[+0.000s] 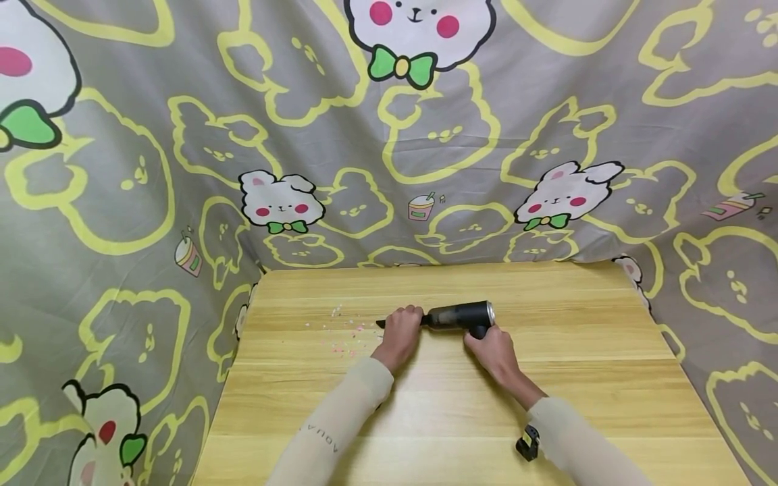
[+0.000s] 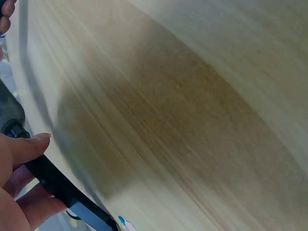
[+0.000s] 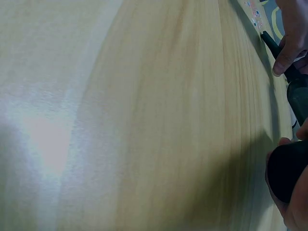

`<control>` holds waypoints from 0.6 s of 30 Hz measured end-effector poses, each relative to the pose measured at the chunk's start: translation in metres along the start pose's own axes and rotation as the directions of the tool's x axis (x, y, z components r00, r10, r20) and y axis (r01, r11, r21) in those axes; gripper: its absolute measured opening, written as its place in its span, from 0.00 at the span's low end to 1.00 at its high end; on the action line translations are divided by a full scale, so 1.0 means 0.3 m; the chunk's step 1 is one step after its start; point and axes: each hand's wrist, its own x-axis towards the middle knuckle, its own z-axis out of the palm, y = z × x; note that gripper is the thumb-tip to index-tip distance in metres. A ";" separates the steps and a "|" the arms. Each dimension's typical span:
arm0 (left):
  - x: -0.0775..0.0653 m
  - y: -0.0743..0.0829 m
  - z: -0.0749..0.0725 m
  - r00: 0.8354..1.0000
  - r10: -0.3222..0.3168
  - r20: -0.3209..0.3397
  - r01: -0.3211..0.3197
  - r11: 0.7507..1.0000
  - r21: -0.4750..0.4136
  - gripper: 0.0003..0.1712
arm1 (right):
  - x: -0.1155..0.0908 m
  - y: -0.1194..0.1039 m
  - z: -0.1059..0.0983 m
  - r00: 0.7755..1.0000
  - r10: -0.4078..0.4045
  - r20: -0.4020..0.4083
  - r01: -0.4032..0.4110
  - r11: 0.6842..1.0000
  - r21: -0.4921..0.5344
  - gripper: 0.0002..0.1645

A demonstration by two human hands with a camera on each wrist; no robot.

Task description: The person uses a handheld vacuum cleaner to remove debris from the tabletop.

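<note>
Black plastic tube-bodied handheld vacuum [image 1: 451, 316]: long axis left-to-right across yellow wood-grain surface [image 1: 450, 412]; left grip [image 1: 401, 334] clamped round its nozzle [image 2: 89, 211], right grip [image 1: 495, 349] round its handle [image 1: 479, 331]. Scatter of tiny pink-and-white flecks [image 1: 360, 328]: mostly left of nozzle tip, nearer left grip. Mid-nozzle, most of handle hidden by the grips; flecks' material indistinct

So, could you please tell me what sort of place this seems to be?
Probably a makeshift curtained booth, though the wider room is hidden: cartoon-print fabric hangs behind and along both sides of a wood-grain table. The black handheld device, seemingly a vacuum, suggests a workspace.
</note>
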 end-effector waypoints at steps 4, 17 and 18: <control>-0.012 0.008 0.001 1.000 0.011 -0.016 -0.011 1.000 0.000 0.13 | -0.013 0.006 -0.001 1.000 0.011 0.004 -0.011 1.000 -0.005 0.22; -0.035 0.025 -0.014 0.999 0.031 -0.034 -0.032 0.999 -0.003 0.10 | -0.045 0.015 -0.014 0.999 0.027 0.026 -0.027 1.000 0.009 0.22; -0.037 0.025 -0.016 0.999 0.033 -0.036 -0.034 0.999 -0.001 0.10 | -0.047 0.016 -0.013 0.999 0.025 0.026 -0.025 1.000 0.008 0.22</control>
